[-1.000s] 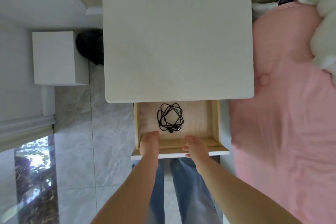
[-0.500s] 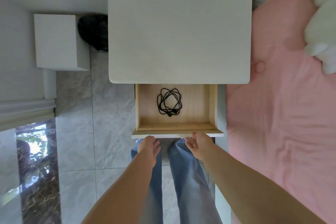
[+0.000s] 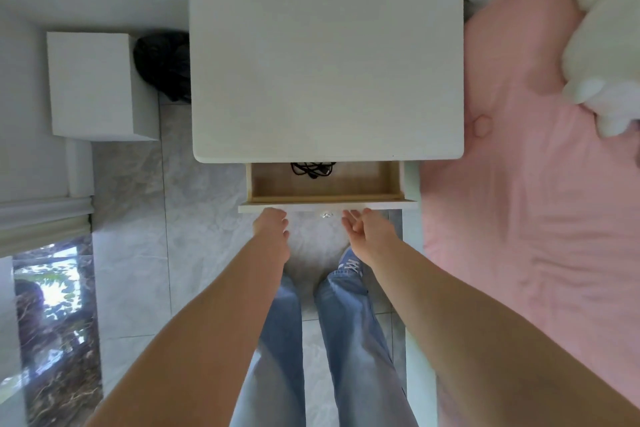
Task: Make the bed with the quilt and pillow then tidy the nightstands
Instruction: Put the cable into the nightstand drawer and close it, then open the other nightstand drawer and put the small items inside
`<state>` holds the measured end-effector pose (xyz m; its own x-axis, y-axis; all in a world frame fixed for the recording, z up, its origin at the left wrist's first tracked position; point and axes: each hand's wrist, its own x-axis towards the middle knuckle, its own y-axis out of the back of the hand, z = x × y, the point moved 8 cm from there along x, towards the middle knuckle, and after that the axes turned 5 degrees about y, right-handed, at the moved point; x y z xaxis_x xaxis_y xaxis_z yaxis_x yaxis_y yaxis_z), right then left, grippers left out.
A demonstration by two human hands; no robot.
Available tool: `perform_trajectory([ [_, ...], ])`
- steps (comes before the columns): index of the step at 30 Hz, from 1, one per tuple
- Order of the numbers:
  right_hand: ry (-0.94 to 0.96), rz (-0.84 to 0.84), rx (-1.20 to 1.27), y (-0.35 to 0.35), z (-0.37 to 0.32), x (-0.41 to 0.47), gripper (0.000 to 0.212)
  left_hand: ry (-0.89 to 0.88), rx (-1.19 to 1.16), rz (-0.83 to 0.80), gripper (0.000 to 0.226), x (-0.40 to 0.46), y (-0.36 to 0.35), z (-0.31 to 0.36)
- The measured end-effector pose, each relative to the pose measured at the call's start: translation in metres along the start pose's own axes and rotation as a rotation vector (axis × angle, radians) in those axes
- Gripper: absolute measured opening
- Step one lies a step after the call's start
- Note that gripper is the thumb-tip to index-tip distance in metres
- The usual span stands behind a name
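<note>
White nightstand (image 3: 325,52), one, at upper centre; its single wooden drawer (image 3: 325,199) juts toward the frame's bottom, long axis left–right, one black cable coil (image 3: 312,169) half hidden inside. Two hands: left hand (image 3: 272,224) loosely curled, right hand (image 3: 360,224) relaxed, both holding nothing, just below the drawer front.

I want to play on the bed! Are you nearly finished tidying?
Nearly. The pink quilt lies spread on the bed and the cable sits coiled in the drawer. The drawer is partly open, with the left hand and right hand at its front. Closing it is left; the other nightstand isn't visible.
</note>
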<state>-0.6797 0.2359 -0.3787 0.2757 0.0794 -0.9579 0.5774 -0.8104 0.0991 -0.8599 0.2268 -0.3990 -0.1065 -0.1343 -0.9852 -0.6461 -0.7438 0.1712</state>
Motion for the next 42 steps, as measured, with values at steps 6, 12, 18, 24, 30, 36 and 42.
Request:
perform_trajectory([
  [6,0.041,-0.007,0.024,-0.025,-0.024,0.007,0.073,-0.112,0.234,-0.107,0.036,-0.009,-0.023,0.030],
  [12,0.088,-0.034,0.064,-0.053,-0.034,0.005,0.061,-0.156,0.248,-0.200,0.043,-0.009,-0.042,0.043],
  [18,0.155,-0.117,0.161,-0.079,-0.051,0.016,0.043,-0.196,0.223,-0.285,0.027,-0.011,-0.060,0.058],
  [24,0.148,-0.235,0.123,-0.084,-0.041,0.023,0.051,-0.185,0.073,-0.363,0.032,-0.012,-0.079,0.054],
  [30,0.032,-0.313,-0.852,-0.061,-0.029,-0.005,0.026,-0.216,0.346,-0.366,0.028,-0.036,-0.079,0.035],
  [36,0.104,-0.228,-0.723,-0.009,-0.055,-0.039,0.025,-0.195,0.676,-0.373,0.018,-0.094,-0.082,0.015],
  [42,0.169,-0.177,-0.497,0.029,-0.097,-0.107,0.019,-0.281,0.804,-0.399,0.012,-0.182,-0.095,0.001],
])
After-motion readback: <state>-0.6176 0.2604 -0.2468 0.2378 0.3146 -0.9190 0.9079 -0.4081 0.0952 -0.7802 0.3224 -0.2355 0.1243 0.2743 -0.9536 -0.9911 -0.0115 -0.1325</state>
